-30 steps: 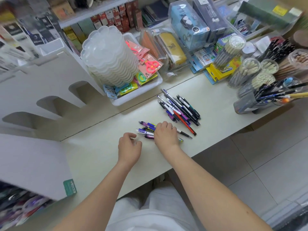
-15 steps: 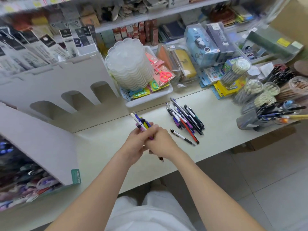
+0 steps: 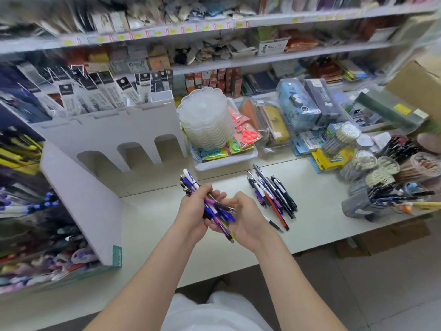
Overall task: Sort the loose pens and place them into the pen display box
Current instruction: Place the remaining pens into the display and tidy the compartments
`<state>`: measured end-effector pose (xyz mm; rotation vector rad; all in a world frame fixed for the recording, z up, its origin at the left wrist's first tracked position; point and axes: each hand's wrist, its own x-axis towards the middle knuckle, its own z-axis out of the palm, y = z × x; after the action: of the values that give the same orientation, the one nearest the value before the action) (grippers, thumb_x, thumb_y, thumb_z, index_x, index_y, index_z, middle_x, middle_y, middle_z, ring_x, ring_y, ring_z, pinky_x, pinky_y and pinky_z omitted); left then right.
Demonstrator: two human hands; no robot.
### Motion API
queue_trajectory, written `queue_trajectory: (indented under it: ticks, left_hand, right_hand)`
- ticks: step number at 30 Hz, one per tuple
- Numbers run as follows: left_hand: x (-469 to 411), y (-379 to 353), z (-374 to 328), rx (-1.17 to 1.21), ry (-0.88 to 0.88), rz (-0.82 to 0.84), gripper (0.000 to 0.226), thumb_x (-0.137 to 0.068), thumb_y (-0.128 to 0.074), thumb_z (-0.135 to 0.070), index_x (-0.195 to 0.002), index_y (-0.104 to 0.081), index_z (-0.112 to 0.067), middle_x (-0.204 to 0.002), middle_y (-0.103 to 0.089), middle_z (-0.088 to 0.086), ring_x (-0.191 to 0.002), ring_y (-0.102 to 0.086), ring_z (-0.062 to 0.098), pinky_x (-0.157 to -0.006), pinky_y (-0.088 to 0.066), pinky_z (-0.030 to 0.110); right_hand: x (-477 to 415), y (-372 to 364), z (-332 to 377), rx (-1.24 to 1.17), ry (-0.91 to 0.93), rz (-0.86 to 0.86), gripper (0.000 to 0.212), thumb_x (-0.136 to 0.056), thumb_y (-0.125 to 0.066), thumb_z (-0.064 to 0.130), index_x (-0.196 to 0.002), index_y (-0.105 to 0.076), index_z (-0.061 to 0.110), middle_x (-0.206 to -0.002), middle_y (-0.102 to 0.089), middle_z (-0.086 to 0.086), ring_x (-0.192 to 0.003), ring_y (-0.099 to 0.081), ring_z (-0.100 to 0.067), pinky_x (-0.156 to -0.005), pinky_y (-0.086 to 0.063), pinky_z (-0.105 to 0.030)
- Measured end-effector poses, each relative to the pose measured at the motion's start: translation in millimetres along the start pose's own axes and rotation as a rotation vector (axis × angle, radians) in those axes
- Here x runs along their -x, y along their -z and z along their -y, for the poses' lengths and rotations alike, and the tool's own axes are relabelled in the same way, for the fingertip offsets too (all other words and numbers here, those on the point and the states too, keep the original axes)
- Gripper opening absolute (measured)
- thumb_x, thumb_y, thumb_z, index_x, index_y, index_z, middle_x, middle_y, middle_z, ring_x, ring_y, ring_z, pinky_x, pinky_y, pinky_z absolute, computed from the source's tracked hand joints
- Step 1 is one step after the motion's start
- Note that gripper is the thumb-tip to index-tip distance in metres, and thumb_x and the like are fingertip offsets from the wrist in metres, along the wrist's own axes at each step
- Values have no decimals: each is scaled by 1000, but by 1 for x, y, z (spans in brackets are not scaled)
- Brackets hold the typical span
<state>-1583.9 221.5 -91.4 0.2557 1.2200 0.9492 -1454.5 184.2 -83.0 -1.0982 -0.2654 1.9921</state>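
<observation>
We see a bundle of slim plastic pens, blue, purple and white, above the pale matte table: the left hand wraps its fingers round the barrels, and the right hand curls its fingers on the lower tips. More loose pens lie fanned to the right, and the white cardboard display box with arched cut-outs stands left of them under crowded shop shelves. The print on the pens is too blurred for us to read.

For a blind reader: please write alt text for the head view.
The left hand and right hand hold a bunch of pens above the table. To its right lie loose pens; a white display box stands left.
</observation>
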Motion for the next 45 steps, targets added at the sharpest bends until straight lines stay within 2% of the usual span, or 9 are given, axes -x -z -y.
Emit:
queue_trajectory:
  ticks: [3,7,11,14,22,28,31,37,45]
  left_hand:
    - [6,-3,-12,66,-103,-30,18,-105,-64,-17,-91,-60,-8,-76,-67,6,-87,-80,26,-75,-66,46]
    - [13,-3,-29,-22,-320,-132,19,-101,-69,-22,-91,-62,-7,-74,-72,11,-70,-73,21,-69,-56,36]
    - [36,-7,-29,-31,-445,-76,12,-95,-74,-6,-101,-65,-11,-77,-67,15,-71,-67,24,-68,-58,36]
    - [50,-5,-24,28,-426,-54,22,-91,-80,-1,-105,-67,-11,-81,-70,14,-74,-70,24,-66,-60,34]
    - [64,61,-66,-297,-429,-22,35,-91,-83,-19,-108,-55,-10,-68,-59,15,-56,-57,25,-57,-53,37]
    - [89,126,-96,-588,-514,23,25,-96,-61,-4,-110,-68,-23,-71,-67,6,-55,-56,19,-49,-47,30]
    - [102,156,-111,-680,-504,92,35,-89,-65,-2,-114,-71,-26,-71,-69,3,-53,-58,14,-51,-49,27]
    - [122,236,-147,-782,-441,285,32,-87,-87,-36,-95,-60,-21,-62,-50,3,-52,-48,22,-50,-44,34]
    - [132,318,-194,-1221,-547,306,48,-77,-86,-63,-115,-61,-50,-98,-70,-17,-77,-68,5,-62,-59,29]
  right_hand:
    - [-1,-5,-7,-91,2,-53,44,-99,-51,19,-129,-62,-11,-123,-70,-33,-96,-73,-44,-79,-66,-41]
    - [-7,-20,-22,-230,-8,-305,43,-96,-55,34,-116,-68,-2,-97,-75,-20,-67,-68,-32,-62,-55,-33]
    - [-15,-52,-26,-371,-9,-361,26,-94,-43,19,-97,-65,5,-74,-65,-13,-58,-51,-22,-59,-37,-30]
    - [-7,-78,-24,-365,28,-326,35,-103,-37,8,-93,-70,4,-80,-75,-15,-69,-69,-26,-69,-49,-34]
    - [1,-120,-50,226,282,-489,18,-107,-49,25,-117,-63,23,-116,-65,0,-106,-58,-21,-90,-46,-36]
    - [2,-180,-66,928,907,-230,17,-88,-82,37,-101,-72,36,-77,-63,8,-64,-52,-9,-61,-43,-21]
    - [-3,-203,-80,970,884,-278,18,-86,-87,35,-97,-73,32,-77,-70,10,-64,-57,-6,-65,-44,-19]
    - [-16,-252,-117,704,768,-426,16,-101,-70,33,-114,-62,27,-91,-74,8,-84,-73,-14,-87,-61,-48]
    - [-8,-310,-137,1019,640,-193,20,-100,-72,37,-90,-81,22,-76,-72,-12,-66,-56,-11,-69,-46,-34]
